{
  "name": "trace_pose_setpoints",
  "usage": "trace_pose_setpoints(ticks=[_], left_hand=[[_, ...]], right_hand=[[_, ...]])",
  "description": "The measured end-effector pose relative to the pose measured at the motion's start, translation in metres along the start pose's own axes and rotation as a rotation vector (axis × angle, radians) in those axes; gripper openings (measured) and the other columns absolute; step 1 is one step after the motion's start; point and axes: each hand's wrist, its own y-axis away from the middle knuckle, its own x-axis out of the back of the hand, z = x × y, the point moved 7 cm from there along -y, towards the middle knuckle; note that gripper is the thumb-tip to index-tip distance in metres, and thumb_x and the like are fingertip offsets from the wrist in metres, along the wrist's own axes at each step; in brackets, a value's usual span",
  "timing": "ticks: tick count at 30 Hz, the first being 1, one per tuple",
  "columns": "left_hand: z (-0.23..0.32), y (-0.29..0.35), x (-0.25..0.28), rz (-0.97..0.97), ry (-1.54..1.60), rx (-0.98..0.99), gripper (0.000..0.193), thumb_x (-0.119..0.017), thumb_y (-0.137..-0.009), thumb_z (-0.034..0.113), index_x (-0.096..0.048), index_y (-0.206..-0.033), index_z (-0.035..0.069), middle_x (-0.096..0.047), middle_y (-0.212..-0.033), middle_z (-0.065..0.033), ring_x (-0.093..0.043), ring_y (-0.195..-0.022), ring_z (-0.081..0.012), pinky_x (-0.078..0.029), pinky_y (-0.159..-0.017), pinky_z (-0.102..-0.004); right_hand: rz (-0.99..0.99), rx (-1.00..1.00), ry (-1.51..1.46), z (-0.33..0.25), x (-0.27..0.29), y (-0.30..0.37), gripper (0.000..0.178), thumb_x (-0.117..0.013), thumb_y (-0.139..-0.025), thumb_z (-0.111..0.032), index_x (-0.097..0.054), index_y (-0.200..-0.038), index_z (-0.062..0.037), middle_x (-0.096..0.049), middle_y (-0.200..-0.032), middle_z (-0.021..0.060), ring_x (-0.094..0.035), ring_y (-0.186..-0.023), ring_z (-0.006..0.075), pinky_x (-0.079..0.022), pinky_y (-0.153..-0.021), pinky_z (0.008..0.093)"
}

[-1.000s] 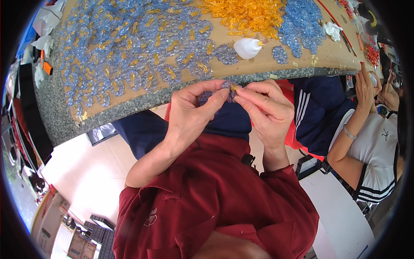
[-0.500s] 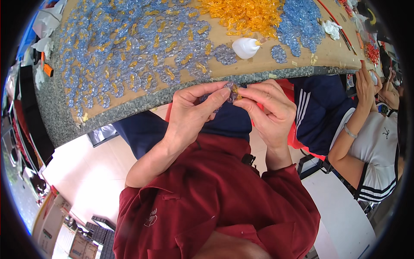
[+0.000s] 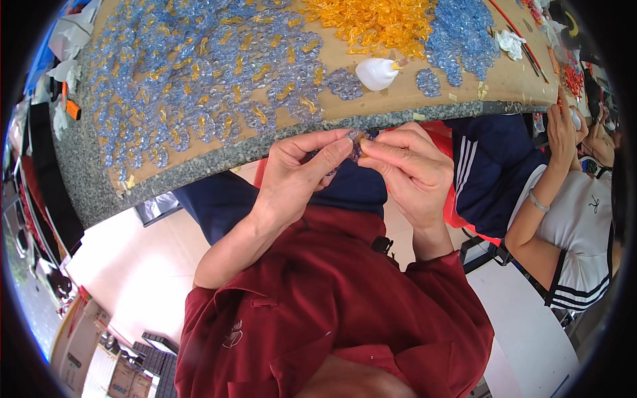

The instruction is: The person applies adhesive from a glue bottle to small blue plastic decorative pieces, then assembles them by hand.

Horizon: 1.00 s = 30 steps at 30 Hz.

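Just in front of the table edge, my left hand (image 3: 295, 166) pinches a clear, bluish-purple plastic flower-like piece (image 3: 356, 139) between thumb and fingers. The thumb and fingertips of my right hand (image 3: 415, 162) are closed at its right side, on a small amber plastic piece that shows only as a sliver; my fingers cover most of it. On the table beyond, a white squeeze bottle (image 3: 376, 74) lies tilted, its nozzle to the right. A single clear flower-like piece (image 3: 345, 84) lies left of the bottle, and another bluish one (image 3: 428, 83) lies to its right.
Many clear blue pieces with amber centres (image 3: 229, 93) cover the table's left part. Behind the bottle are heaps of amber pieces (image 3: 371, 23) and blue pieces (image 3: 459, 43). The stone table edge (image 3: 172, 156) runs before me. A co-worker's arm (image 3: 537, 199) is at the right.
My right fingers have turned and pressed in closer against the clear piece, hiding more of the amber part. My left hand stays nearly where it was.
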Motion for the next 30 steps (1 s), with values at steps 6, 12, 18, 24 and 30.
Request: trace_pose_setpoints(ticks=[6, 12, 18, 24, 30], left_hand=[[-0.003, 0.0, -0.001, 0.029, 0.106, 0.013, 0.02, -0.065, -0.084, 0.013, -0.066, -0.101, 0.004, -0.06, -0.071, 0.0026, -0.042, -0.055, -0.0013, -0.03, -0.045, -0.0156], [-0.003, 0.001, -0.002, 0.014, 0.114, -0.031, 0.022, -0.057, -0.089, 0.011, -0.063, -0.107, 0.001, -0.063, -0.083, -0.0022, -0.039, -0.053, -0.0034, -0.027, -0.044, -0.0186], [-0.001, 0.001, -0.003, -0.015, 0.115, -0.008, 0.022, -0.062, -0.086, 0.014, -0.065, -0.105, 0.004, -0.057, -0.073, 0.0038, -0.041, -0.056, -0.0018, -0.03, -0.046, -0.0162], [0.002, 0.001, -0.005, -0.086, 0.007, -0.015, 0.022, -0.059, -0.089, 0.016, -0.064, -0.108, 0.005, -0.056, -0.081, 0.0046, -0.043, -0.06, -0.0012, -0.033, -0.049, -0.015], [0.009, 0.004, -0.006, -0.051, -0.074, -0.103, 0.023, -0.057, -0.09, 0.017, -0.064, -0.108, 0.005, -0.055, -0.074, 0.0044, -0.043, -0.059, -0.0015, -0.034, -0.049, -0.0162]], right_hand=[[0.074, -0.026, -0.044, 0.005, 0.002, 0.006, 0.028, -0.074, -0.061, 0.005, -0.07, -0.088, -0.0037, -0.061, -0.076, 0.0052, -0.052, -0.067, 0.0159, -0.041, -0.055, 0.026], [0.115, -0.048, 0.017, 0.0, 0.004, 0.006, 0.029, -0.074, -0.061, 0.005, -0.071, -0.088, -0.0047, -0.06, -0.075, 0.0043, -0.051, -0.066, 0.0155, -0.04, -0.056, 0.0255], [0.077, -0.04, 0.018, 0.003, 0.004, 0.006, 0.031, -0.074, -0.06, 0.008, -0.07, -0.089, -0.0041, -0.059, -0.074, 0.0045, -0.051, -0.066, 0.0162, -0.04, -0.055, 0.0257], [0.074, 0.041, 0.07, -0.003, 0.001, 0.006, 0.032, -0.074, -0.058, 0.008, -0.068, -0.088, -0.0014, -0.059, -0.075, 0.0057, -0.052, -0.065, 0.0181, -0.041, -0.055, 0.0276], [0.083, 0.148, 0.203, -0.012, -0.003, 0.009, 0.035, -0.073, -0.056, 0.008, -0.067, -0.089, -0.0002, -0.058, -0.076, 0.0064, -0.053, -0.065, 0.0209, -0.042, -0.053, 0.0297]])
